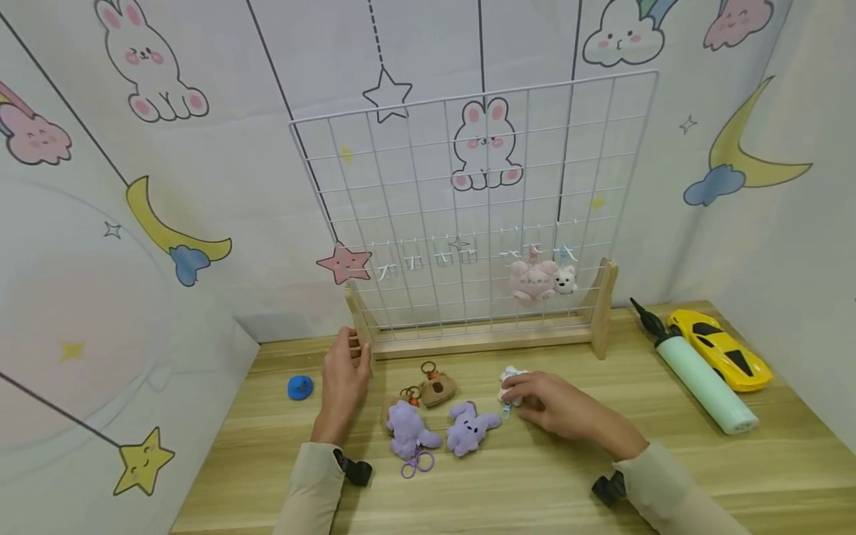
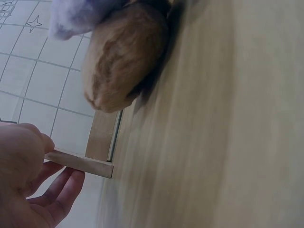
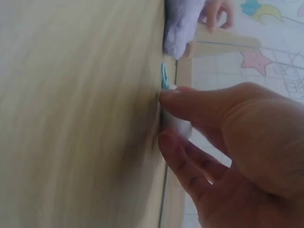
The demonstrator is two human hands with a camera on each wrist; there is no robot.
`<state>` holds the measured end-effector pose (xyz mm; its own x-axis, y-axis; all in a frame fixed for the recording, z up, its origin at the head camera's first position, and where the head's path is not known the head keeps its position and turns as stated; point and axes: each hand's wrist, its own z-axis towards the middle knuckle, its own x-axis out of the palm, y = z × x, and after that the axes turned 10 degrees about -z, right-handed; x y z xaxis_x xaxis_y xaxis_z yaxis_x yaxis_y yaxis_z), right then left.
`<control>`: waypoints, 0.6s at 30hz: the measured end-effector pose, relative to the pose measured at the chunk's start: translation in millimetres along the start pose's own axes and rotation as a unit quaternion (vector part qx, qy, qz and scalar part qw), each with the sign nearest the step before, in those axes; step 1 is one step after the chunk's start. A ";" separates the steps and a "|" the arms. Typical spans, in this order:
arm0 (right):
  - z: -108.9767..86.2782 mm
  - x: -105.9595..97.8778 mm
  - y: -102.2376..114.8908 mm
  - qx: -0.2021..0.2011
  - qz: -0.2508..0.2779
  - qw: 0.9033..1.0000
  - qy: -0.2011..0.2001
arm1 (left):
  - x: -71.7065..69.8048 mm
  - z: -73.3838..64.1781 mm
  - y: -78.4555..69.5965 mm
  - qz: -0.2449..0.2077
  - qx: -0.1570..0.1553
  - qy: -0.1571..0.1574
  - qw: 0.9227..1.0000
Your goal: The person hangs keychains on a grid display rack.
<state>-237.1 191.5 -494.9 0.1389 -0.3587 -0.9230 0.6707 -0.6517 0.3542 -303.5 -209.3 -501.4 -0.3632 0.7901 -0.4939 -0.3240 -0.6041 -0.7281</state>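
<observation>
My left hand (image 1: pixel 344 375) is at the left wooden leg (image 2: pixel 83 164) of a white wire grid rack (image 1: pixel 468 215), its thumb on one side and fingers on the other. With thumb and fingertips, my right hand (image 1: pixel 551 405) holds a small white plush keychain (image 1: pixel 511 379) low at the tabletop; the fingers partly hide it. A light blue clasp (image 3: pixel 164 76) sticks out beside the thumb. Between the hands lie two purple plush keychains (image 1: pixel 468 429) and a brown plush keychain (image 1: pixel 438 390), with another brown one partly hidden behind the left purple plush.
Several small hooks (image 1: pixel 443 258) line the grid. A pink plush (image 1: pixel 533 281) and a white bear plush (image 1: pixel 565 280) hang at its right. A blue round item (image 1: pixel 300 387) lies at left. A mint pump (image 1: pixel 705 383) and a yellow toy car (image 1: pixel 722 349) lie at right.
</observation>
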 end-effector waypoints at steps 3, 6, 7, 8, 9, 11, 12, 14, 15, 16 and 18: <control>-1.7 -2.6 -1.9 0.028 -0.032 0.999 -0.011 | 0.6 -0.2 0.9 0.001 0.003 -0.002 1.000; -4.8 -6.2 -3.4 0.061 -0.070 0.995 -0.024 | 1.3 -0.2 1.6 0.001 0.007 -0.006 1.000; -5.7 -7.5 -3.9 0.071 -0.075 0.994 -0.026 | 1.6 -0.3 1.9 0.001 0.009 -0.007 1.000; -6.5 -8.3 -4.7 0.081 -0.078 0.993 -0.027 | 1.8 -0.5 2.1 0.001 0.010 -0.007 1.000; -7.1 -9.1 -5.6 0.090 -0.075 0.993 -0.026 | 1.9 -0.7 2.2 0.000 0.009 -0.007 1.000; -7.8 -10.3 -7.2 0.097 -0.065 0.993 -0.023 | 2.1 -0.9 2.2 -0.001 0.011 -0.008 1.000; -7.9 -10.8 -8.0 0.097 -0.058 0.993 -0.021 | 2.1 -1.0 2.0 -0.001 0.010 -0.008 1.000; -7.9 -12.0 -9.6 0.089 -0.050 0.995 -0.018 | 1.8 -1.1 1.4 -0.003 0.009 -0.007 1.000; -7.9 -12.6 -10.3 0.085 -0.046 0.995 -0.016 | 1.4 -1.0 1.2 -0.004 0.009 -0.007 1.000; -7.7 -13.3 -10.6 0.082 -0.044 0.996 -0.016 | 1.1 -0.9 0.8 -0.003 0.008 -0.006 1.000; -7.4 -14.5 -11.2 0.074 -0.041 0.996 -0.015 | 0.5 -0.6 0.2 -0.003 0.003 -0.004 1.000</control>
<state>-241.2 209.0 -486.5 0.0645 -0.3189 -0.9456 0.5629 -0.7708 0.2983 -303.3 -209.0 -502.0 -0.3678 0.7933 -0.4852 -0.3314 -0.5993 -0.7287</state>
